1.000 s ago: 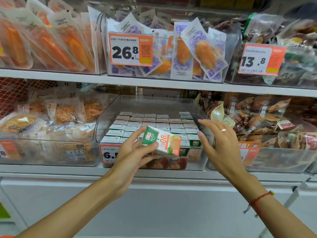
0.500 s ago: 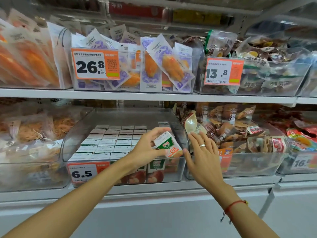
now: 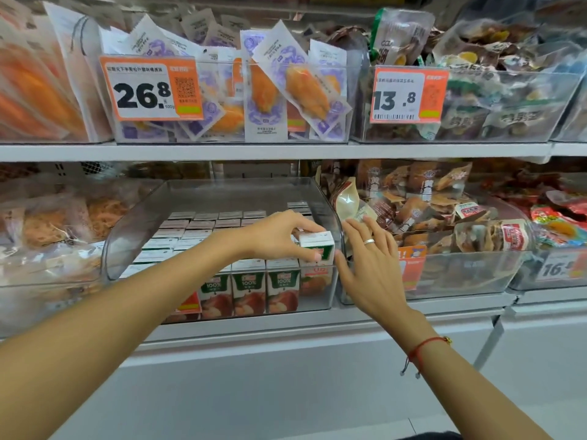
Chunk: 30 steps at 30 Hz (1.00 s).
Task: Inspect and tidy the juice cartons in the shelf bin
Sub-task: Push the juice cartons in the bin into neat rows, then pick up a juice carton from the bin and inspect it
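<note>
Left hand pinches the juice carton by its top at the bin's front-right corner; right hand open alongside; carton judged light, rigid, best gripped across flat sides.

1. We see a clear, glossy plastic bin under our left hand.
2. Its green-and-white juice cartons look like smooth printed card.
3. Right of our right hand, shiny crinkled film snack packets.
</note>
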Each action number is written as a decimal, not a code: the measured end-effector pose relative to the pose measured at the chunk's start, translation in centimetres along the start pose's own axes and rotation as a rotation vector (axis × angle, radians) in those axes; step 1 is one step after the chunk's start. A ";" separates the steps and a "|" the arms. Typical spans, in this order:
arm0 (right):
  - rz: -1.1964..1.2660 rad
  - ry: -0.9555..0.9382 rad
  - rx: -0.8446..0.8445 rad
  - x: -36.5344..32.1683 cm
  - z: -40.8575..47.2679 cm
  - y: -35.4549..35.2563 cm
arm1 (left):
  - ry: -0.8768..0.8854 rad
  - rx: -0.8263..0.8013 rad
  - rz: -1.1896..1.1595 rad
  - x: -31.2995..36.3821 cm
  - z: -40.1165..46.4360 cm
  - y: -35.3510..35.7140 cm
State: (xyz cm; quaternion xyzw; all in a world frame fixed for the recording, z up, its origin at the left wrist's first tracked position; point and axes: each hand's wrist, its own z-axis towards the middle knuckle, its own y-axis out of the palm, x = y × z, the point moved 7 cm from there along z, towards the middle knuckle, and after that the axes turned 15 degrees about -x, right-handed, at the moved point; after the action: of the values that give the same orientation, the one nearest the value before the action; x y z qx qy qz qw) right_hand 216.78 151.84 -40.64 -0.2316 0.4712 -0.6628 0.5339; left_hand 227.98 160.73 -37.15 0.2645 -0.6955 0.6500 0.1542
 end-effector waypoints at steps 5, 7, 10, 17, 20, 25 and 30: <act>0.006 0.002 -0.009 0.1 0.0 0.0 | -0.076 -0.092 0.122 -1.3 1.3 1.0; 0.011 -0.002 -0.009 0.1 0.0 0.0 | -0.069 -0.047 0.163 -1.7 1.0 0.8; 0.017 -0.007 -0.012 0.1 0.0 -0.1 | -0.069 -0.068 0.330 -1.8 0.7 1.2; 0.040 -0.018 -0.050 0.5 0.3 -0.1 | -0.083 -0.030 0.226 -3.0 0.2 -0.2; 0.035 -0.026 -0.047 0.6 0.4 -0.1 | -0.123 -0.045 0.153 -4.1 1.0 -0.8; 0.068 -0.050 -0.003 0.9 0.2 -0.1 | -0.170 -0.047 0.209 -5.2 2.8 -1.0; 0.065 -0.078 0.007 1.1 0.1 -0.1 | -0.214 -0.040 0.545 -4.0 3.8 -1.2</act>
State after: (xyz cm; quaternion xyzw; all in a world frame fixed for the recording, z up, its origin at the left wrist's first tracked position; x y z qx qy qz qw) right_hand 216.41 150.81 -40.70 -0.2398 0.4549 -0.6372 0.5740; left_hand 232.37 157.61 -38.83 0.1319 -0.7658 0.6222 -0.0951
